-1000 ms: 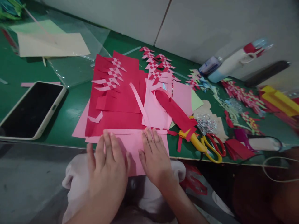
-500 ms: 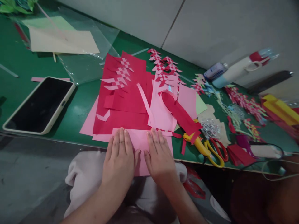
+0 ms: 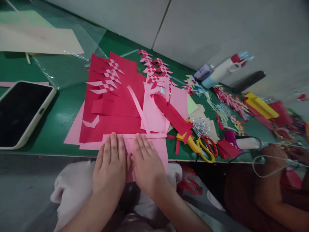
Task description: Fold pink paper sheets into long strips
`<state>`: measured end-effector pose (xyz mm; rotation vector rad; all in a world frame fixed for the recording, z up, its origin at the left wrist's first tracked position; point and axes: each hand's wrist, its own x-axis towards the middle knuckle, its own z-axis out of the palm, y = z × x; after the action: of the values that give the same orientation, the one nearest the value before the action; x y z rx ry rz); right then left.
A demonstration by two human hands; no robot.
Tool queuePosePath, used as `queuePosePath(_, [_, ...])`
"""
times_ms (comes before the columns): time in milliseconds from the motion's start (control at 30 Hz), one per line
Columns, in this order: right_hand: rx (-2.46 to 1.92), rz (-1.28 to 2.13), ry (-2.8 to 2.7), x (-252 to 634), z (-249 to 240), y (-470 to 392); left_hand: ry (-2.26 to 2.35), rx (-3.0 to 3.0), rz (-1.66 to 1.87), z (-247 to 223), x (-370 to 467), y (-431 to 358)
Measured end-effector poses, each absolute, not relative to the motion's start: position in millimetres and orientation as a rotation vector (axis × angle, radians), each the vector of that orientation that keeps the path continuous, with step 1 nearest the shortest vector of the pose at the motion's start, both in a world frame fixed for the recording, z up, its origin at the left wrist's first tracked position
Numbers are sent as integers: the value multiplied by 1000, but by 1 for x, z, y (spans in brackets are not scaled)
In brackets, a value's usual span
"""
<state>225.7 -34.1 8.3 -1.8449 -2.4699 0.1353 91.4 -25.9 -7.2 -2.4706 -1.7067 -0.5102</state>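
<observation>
A sheet of pink paper [image 3: 160,150] lies at the table's front edge and hangs over it, with a narrow folded strip along its far side. My left hand [image 3: 110,164] rests flat on its left part, fingers stretched out. My right hand [image 3: 147,164] lies flat beside it, fingertips at the folded strip; the thumbs nearly meet. Just beyond are red paper sheets [image 3: 108,125] bearing checkered woven paper pieces [image 3: 112,75]. A loose pink strip [image 3: 137,108] lies across the red sheets and pink paper. Yellow-handled scissors [image 3: 193,145] lie to the right under red paper.
A phone [image 3: 24,112] lies at the left, with clear plastic film [image 3: 72,64] behind it. Rightward are a small bag of metal rings [image 3: 201,126], a white bottle [image 3: 222,74] and a yellow object [image 3: 262,104]. A co-worker's arm [image 3: 270,180] is at the far right.
The view has turned right, so everything appears shifted left. My right hand has moved leftward across the paper, closer to my left hand, uncovering more of the folded strip.
</observation>
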Motion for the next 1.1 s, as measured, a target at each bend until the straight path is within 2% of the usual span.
queuePosePath(167, [-1704, 262, -2533, 227, 9, -28, -1674, -2570, -506, -11, 85, -28])
queuePosePath(733, [-1907, 26, -2377, 289, -1, -39, -1667, -2545, -465, -2, 86, -26])
queuePosePath(900, [-1909, 66, -2356, 295, 0, -40, -1678, -2558, -462, 4, 90, -28])
queuePosePath(1100, [-1895, 137, -2351, 294, 1, -39, -1462, -2668, -452, 2, 118, -19])
